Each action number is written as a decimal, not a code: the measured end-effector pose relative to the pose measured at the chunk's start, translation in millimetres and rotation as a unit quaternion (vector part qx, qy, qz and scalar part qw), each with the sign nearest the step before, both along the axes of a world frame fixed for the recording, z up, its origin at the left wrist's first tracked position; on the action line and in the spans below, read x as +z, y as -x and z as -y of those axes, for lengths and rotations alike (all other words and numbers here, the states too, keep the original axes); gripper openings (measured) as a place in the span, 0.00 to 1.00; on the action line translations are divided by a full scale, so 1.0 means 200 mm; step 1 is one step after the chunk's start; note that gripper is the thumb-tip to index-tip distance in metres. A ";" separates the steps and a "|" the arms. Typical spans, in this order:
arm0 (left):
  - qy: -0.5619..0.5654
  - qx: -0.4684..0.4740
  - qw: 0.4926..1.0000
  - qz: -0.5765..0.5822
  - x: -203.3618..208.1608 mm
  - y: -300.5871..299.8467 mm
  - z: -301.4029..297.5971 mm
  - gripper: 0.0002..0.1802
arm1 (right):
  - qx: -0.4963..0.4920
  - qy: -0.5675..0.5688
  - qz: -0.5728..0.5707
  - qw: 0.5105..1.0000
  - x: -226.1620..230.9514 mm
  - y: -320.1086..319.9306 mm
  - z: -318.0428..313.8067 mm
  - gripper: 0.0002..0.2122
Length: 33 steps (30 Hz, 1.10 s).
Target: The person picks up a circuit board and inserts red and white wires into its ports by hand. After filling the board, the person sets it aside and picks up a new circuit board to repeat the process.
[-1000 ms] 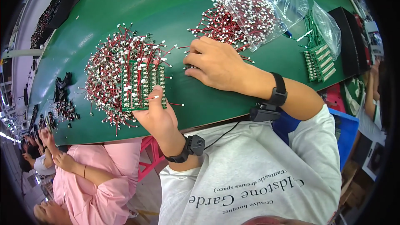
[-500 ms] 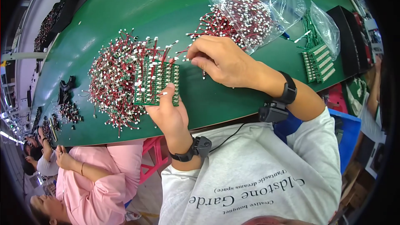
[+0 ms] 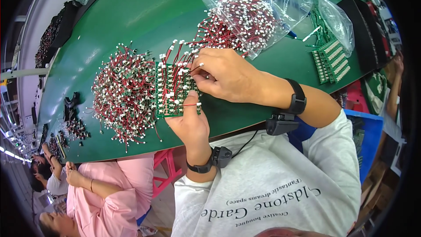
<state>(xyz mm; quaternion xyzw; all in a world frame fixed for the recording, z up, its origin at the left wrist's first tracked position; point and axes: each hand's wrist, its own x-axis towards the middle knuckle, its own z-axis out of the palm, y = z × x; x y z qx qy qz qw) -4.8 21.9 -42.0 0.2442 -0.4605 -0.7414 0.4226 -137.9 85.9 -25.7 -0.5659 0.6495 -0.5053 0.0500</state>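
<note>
My left hand (image 3: 193, 125) grips a green circuit board panel (image 3: 162, 107) by its lower right part, thumb on top. Rows of small white parts cover the panel, and several red-and-black cables with white plugs lie across it or stick up past its far edge. At the panel's right edge, my right hand (image 3: 234, 77) is closed in a pinch on a thin cable (image 3: 196, 67) with a white plug. The fingertips hide where its lower end sits. Left of the panel lies a big heap of small boards with cables (image 3: 120, 92).
A pile of loose red cables (image 3: 217, 33) lies at the far side, partly under a clear plastic bag (image 3: 296, 2). More green panels (image 3: 331, 63) lie at right beside a black box (image 3: 357, 30). Small black parts (image 3: 74, 127) lie at left. A person in pink (image 3: 101, 188) sits at left.
My right hand has closed in on the panel, its fingers now at the right edge. The panel and my left hand appear farther right and slightly lower, partly as the view shifted.
</note>
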 end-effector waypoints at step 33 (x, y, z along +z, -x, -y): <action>0.014 0.017 1.000 0.013 0.01 -0.05 0.06 0.23 | -0.076 -0.023 -0.145 0.986 0.02 -0.05 0.03 0.13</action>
